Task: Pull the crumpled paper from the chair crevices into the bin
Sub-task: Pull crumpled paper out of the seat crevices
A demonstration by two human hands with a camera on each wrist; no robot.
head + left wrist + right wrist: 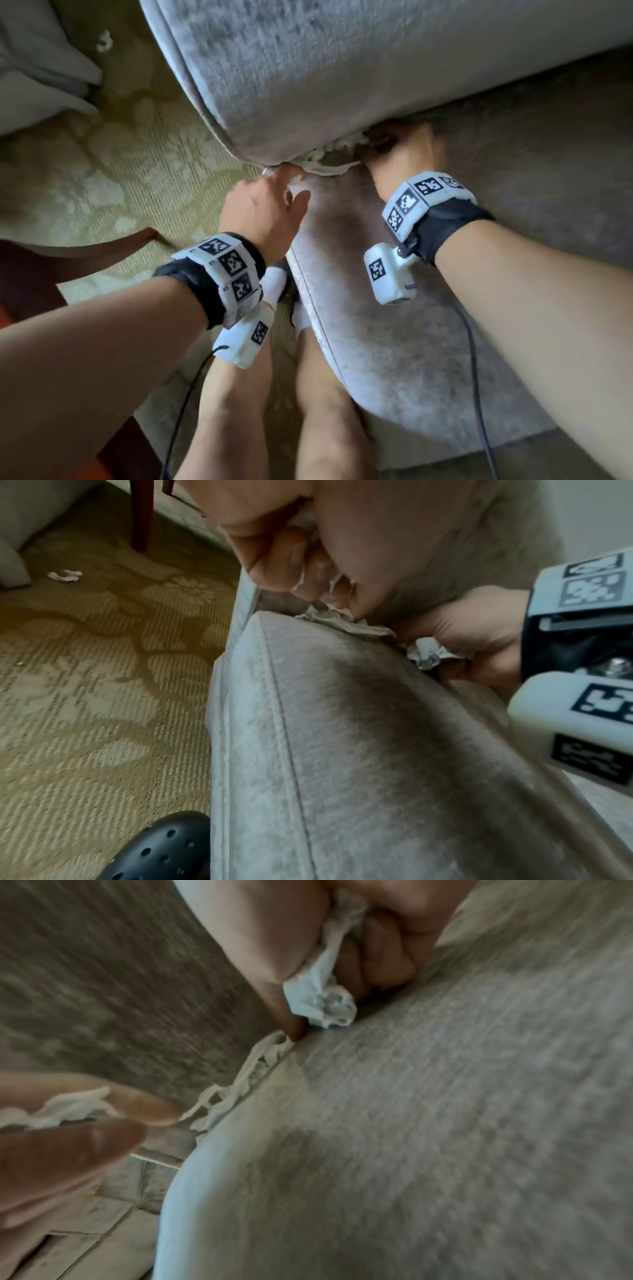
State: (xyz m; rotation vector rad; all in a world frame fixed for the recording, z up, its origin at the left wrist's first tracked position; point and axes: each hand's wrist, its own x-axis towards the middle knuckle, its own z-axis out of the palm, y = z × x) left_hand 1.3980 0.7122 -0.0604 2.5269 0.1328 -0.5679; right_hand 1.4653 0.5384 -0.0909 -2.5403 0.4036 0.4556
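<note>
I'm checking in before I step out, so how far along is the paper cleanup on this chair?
Partway. Done: each hand already holds a pulled wad, the right hand gripping crumpled paper, the left hand clutching another piece. In hand: both work at the crevice. Left: a strip of paper is still wedged there, a scrap lies on the carpet, and no bin is in view.

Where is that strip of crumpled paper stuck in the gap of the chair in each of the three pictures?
Head view: strip of paper at centre, under the backrest's edge, between both hands.
Left wrist view: upper middle, at the seat cushion's top corner, below the left hand.
Right wrist view: a line along the crevice at centre, below the right hand.
Shared landmark: the crevice between the backrest and the seat cushion.
</note>
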